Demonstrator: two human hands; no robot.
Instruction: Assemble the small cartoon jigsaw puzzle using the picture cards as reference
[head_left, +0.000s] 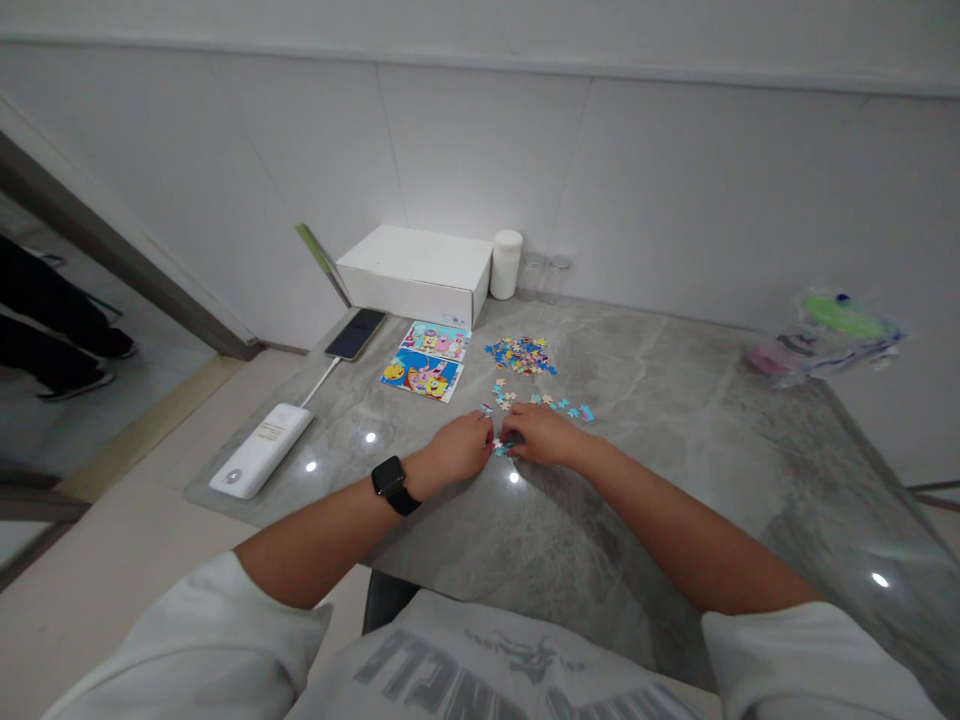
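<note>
Close together near the table's middle, both my hands have their fingers curled over a few joined jigsaw puzzle pieces (501, 449). My left hand (463, 446), with a black watch on its wrist, pinches at the left side of these pieces. From the right, my right hand (545, 434) presses its fingertips on them. Just beyond the hands lie loose light-blue and pink puzzle pieces (561, 404). A heap of mixed puzzle pieces (521, 354) sits farther back. Left of the heap is a colourful cartoon picture sheet (424, 372). My fingers partly hide the pieces they touch.
A white box (417, 270), a white bottle (506, 264) and clear glasses (556, 278) stand along the wall. At left, a phone (356, 334) is cabled to a white power bank (262, 450). A plastic-wrapped bundle (829, 338) lies at the right. Another person's legs (52, 320) show far left.
</note>
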